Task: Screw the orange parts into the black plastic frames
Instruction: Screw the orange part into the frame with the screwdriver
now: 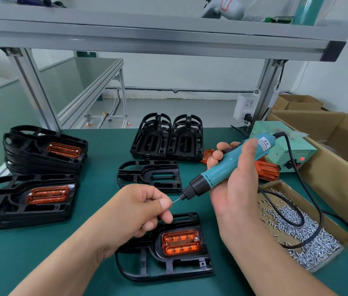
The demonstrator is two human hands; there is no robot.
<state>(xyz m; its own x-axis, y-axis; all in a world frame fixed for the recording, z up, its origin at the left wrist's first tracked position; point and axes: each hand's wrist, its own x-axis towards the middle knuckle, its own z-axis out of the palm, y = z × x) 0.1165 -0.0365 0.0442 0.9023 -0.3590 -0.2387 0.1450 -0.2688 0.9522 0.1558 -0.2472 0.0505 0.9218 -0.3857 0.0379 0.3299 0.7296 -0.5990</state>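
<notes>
Pinching a small screw (pixel 175 201) between thumb and forefinger, the left hand (pixel 139 212) hangs just above the frame (pixel 168 268) and offers the screw up to the driver (pixel 222 167). The right hand (pixel 235 184) has its fingers wrapped round the driver's teal body, also above the frame and a little to its right.

What matters is how things line up. The driver's long axis slants down and to the left, with its bit pointing at the left fingertips (pixel 164 204). The screw lies along that same line, right at the bit's end. From where I stand I can't tell whether it has seated on the bit.

The orange part (pixel 181 242) sits flat in the frame's window, directly below both hands. One seated screw (pixel 196 238) shows at its upper right corner. I can't make out a screw at its left end.

By my guess, the loaded driver must tip from that slant to upright and come straight down. If the empty hole is at the part's left end, it lies under the left hand, which would have to clear first. A box of screws (pixel 305 238) sits right of the frame.
</notes>
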